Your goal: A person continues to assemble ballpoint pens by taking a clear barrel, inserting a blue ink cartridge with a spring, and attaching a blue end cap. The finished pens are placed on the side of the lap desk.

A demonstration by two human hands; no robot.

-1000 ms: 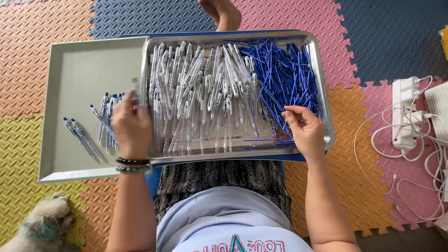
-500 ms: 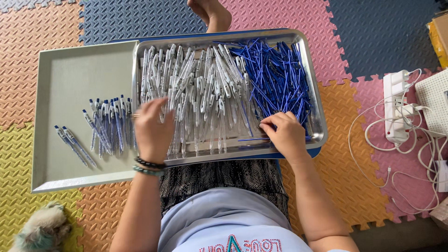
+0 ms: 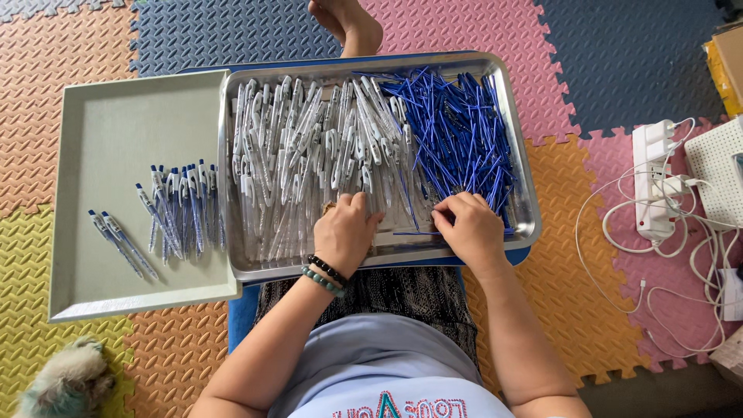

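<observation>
A steel tray on my lap holds a heap of clear pen barrels on its left and a heap of blue ink refills on its right. My left hand rests fingers-down on the pen barrels near the tray's front; what it grips is hidden. My right hand lies at the front edge of the refills, fingers curled on them, with one blue refill lying loose between the hands. A grey tray to the left holds a row of assembled pens.
Coloured foam mats cover the floor. A white power strip with tangled white cables lies at the right beside a white box. A bare foot shows beyond the steel tray. A small fluffy dog lies at the bottom left.
My left hand has moved right, from the assembled pens on the grey tray to the clear barrels in the steel tray. My right hand shifted slightly left along the refills.
</observation>
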